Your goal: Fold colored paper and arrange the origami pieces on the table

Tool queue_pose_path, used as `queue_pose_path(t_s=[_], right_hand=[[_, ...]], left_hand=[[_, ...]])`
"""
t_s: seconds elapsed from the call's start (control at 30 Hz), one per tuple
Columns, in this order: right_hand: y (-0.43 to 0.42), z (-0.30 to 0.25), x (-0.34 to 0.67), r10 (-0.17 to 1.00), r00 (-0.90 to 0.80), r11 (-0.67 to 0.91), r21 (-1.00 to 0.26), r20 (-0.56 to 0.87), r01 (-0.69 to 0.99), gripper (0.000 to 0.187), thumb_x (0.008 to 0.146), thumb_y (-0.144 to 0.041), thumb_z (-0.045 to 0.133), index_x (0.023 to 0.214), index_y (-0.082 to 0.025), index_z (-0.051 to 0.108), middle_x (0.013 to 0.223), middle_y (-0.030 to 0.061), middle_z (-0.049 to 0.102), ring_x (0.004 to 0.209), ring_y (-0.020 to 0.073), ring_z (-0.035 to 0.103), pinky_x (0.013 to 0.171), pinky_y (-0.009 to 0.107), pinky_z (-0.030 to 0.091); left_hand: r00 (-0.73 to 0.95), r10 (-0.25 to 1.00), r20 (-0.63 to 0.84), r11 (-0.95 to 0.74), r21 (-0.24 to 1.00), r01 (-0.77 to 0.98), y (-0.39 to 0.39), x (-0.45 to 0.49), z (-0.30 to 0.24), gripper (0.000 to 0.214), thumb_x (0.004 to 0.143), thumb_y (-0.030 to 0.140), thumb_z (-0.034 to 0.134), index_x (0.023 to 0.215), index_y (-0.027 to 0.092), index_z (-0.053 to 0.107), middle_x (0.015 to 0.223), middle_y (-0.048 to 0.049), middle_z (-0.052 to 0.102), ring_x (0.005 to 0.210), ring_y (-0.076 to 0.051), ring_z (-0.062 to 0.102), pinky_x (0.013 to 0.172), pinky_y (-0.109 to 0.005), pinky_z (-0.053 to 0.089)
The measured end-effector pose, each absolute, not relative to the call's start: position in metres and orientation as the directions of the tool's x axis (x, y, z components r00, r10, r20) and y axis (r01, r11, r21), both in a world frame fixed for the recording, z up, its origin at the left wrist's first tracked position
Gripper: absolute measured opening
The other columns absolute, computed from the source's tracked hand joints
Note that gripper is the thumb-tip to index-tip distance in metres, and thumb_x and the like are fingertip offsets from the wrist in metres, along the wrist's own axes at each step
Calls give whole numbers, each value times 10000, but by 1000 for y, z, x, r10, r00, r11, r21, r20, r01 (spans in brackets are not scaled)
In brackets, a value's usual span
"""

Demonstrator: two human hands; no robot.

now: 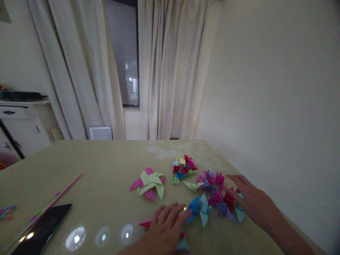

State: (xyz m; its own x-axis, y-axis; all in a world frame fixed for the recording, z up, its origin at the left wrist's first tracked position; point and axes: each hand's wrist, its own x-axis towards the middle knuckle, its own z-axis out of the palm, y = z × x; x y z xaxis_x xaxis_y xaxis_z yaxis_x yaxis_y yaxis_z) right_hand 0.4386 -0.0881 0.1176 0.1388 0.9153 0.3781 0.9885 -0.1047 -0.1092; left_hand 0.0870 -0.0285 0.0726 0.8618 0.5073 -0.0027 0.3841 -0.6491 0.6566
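My left hand [166, 228] lies palm down near the table's front edge, fingers stretched over red and pink folded paper [146, 222] that it partly hides. Just past its thumb is a blue folded paper piece [193, 209], beside a light blue paper piece [204, 209]. My right hand [248, 198] is on the right side of a heap of folded paper flowers [212, 180], its fingers apart. Under or beside those fingers sits a red paper flower [228, 201]; contact is hard to judge. A purple paper piece [227, 212] lies in front.
A green and pink paper pinwheel shape [151, 182] lies mid-table, left of a multicoloured paper cluster [183, 168]. At left are a black tablet or phone [44, 230], a long pink stick [61, 194] and small coloured bits [7, 211]. A wall [278, 106] borders the right side.
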Motion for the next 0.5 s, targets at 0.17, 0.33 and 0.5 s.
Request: queue_pose_path(t_s=[0.17,0.33,0.5], right_hand=[[-86,15,486,894,252,-198,-178,372,964,908,795,-740,707,1559,-280,537,1701,206,354,1442,526,488,1086,691,491],[-18,1,468,948,193,-79,-398,254,914,945,877,-740,637,1662,-298,354,1754,165,240,1572,395,341,1240,557,358],[55,17,442,991,46,18,-462,126,887,887,919,-688,623,1648,-235,402,1729,176,304,1591,379,298,1285,512,269]], left_hand=[[731,678,-80,-671,340,659,36,35,30,1265,682,908,697,1694,386,145,1791,-113,36,1611,-522,8,1223,-816,17],[627,776,-68,-578,322,750,64,27,17,1188,749,770,767,1695,317,208,1761,-171,217,1605,-493,178,1256,-755,154],[669,743,31,-638,336,693,37,19,-7,964,901,742,625,1686,385,194,1741,-92,309,1575,-408,342,1249,-657,335]])
